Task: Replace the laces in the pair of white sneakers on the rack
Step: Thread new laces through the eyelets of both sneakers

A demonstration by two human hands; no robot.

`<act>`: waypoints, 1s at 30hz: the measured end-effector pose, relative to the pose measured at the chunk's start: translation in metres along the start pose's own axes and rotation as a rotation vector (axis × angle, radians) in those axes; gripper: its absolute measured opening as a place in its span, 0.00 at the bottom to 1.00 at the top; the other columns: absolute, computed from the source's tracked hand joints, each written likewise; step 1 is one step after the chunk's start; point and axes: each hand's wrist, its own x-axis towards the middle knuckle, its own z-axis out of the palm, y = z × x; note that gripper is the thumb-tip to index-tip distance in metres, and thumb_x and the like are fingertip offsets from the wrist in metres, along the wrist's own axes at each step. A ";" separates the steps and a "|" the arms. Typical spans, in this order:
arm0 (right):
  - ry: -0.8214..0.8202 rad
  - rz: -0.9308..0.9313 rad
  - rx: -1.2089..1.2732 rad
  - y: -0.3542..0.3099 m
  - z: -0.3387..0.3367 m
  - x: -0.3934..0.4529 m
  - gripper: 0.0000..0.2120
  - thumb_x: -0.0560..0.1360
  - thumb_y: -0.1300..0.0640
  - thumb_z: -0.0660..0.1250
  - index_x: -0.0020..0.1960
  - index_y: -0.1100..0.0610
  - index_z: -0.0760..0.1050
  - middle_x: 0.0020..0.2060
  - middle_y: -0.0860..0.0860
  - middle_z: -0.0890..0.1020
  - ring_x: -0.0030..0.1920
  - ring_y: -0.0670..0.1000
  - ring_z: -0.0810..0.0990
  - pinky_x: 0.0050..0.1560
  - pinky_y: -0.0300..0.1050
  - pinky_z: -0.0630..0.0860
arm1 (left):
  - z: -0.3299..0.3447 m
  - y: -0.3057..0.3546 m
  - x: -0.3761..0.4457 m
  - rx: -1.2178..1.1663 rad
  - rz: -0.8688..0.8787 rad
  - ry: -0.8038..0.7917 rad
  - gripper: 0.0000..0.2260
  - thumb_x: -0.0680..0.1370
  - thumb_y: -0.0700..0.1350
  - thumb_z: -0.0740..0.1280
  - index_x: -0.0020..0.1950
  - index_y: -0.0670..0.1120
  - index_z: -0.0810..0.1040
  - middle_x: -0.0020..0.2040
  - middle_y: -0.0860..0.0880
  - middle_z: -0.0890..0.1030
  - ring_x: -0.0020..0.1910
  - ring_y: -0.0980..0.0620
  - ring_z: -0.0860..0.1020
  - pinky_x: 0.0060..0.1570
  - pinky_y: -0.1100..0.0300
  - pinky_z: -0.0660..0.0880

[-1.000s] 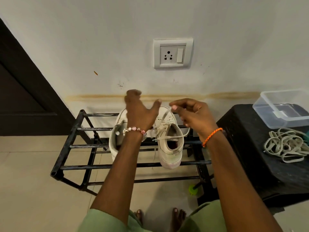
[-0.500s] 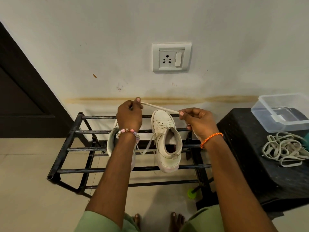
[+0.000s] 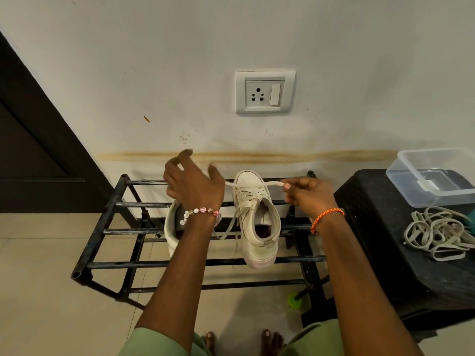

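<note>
Two white sneakers stand on a black metal rack (image 3: 113, 204) against the wall. The right sneaker (image 3: 254, 219) is in plain sight, heel toward me, with a loose lace (image 3: 254, 183) rising from its eyelets. My right hand (image 3: 308, 196) pinches that lace at its fingertips. The lace runs level to the left and disappears behind the thumb of my left hand (image 3: 192, 183), whose fingers are spread; how the lace sits against that hand is hidden. The left sneaker (image 3: 171, 227) is mostly covered by my left wrist.
A black stool (image 3: 385, 227) at the right carries a clear plastic container (image 3: 437, 176) and a pile of loose laces (image 3: 437, 232). A wall socket (image 3: 264, 92) is above the rack, a dark door (image 3: 30, 150) at the left. My bare feet are below, near a green cap (image 3: 293, 300).
My left hand has gone from a closed grip on the lace to spread fingers. My right hand has moved right and slightly down, stretching the lace level above the right sneaker.
</note>
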 end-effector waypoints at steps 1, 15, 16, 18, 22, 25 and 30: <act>-0.060 -0.006 0.053 -0.002 0.002 -0.001 0.09 0.75 0.70 0.64 0.54 0.65 0.78 0.34 0.52 0.80 0.31 0.45 0.78 0.33 0.31 0.77 | 0.001 0.002 -0.002 -0.034 0.113 -0.041 0.21 0.75 0.48 0.66 0.66 0.46 0.70 0.65 0.44 0.70 0.68 0.44 0.65 0.63 0.48 0.62; -0.067 -0.101 -0.111 -0.001 0.009 -0.004 0.06 0.75 0.57 0.69 0.42 0.60 0.78 0.32 0.50 0.79 0.33 0.45 0.78 0.32 0.35 0.77 | 0.016 0.018 -0.028 -0.233 0.178 -0.732 0.05 0.76 0.45 0.69 0.43 0.45 0.83 0.35 0.54 0.80 0.28 0.65 0.74 0.34 0.72 0.70; -0.083 -0.069 -0.188 0.001 0.009 -0.002 0.07 0.76 0.55 0.68 0.43 0.58 0.78 0.35 0.51 0.80 0.38 0.48 0.78 0.36 0.39 0.79 | 0.016 0.017 -0.029 -0.220 0.156 -0.728 0.05 0.75 0.45 0.70 0.44 0.45 0.84 0.36 0.53 0.81 0.29 0.64 0.74 0.34 0.72 0.70; -0.173 0.006 -0.409 0.006 0.008 0.001 0.08 0.76 0.51 0.67 0.46 0.56 0.77 0.40 0.51 0.80 0.45 0.51 0.79 0.47 0.45 0.79 | 0.016 0.014 -0.030 -0.190 0.128 -0.716 0.04 0.74 0.44 0.71 0.46 0.45 0.84 0.37 0.53 0.80 0.30 0.64 0.74 0.33 0.73 0.69; -0.306 0.077 -0.490 0.012 0.005 -0.001 0.05 0.74 0.57 0.70 0.48 0.56 0.76 0.41 0.53 0.79 0.48 0.54 0.82 0.51 0.52 0.81 | 0.017 0.013 -0.034 -0.140 0.096 -0.689 0.04 0.73 0.43 0.72 0.45 0.44 0.85 0.36 0.51 0.81 0.28 0.63 0.74 0.34 0.70 0.71; -0.244 0.030 -0.556 0.012 0.006 -0.002 0.09 0.71 0.61 0.72 0.51 0.58 0.78 0.47 0.58 0.81 0.48 0.55 0.82 0.50 0.52 0.81 | 0.017 0.014 -0.035 -0.140 0.100 -0.677 0.01 0.72 0.40 0.72 0.42 0.44 0.85 0.36 0.46 0.83 0.22 0.62 0.73 0.28 0.72 0.72; -0.113 -0.133 -0.729 0.013 0.019 -0.011 0.10 0.73 0.57 0.69 0.53 0.57 0.80 0.49 0.57 0.82 0.49 0.54 0.80 0.51 0.48 0.79 | 0.019 0.015 -0.037 0.046 0.224 -0.652 0.04 0.73 0.42 0.71 0.45 0.49 0.85 0.42 0.48 0.85 0.39 0.52 0.80 0.44 0.58 0.78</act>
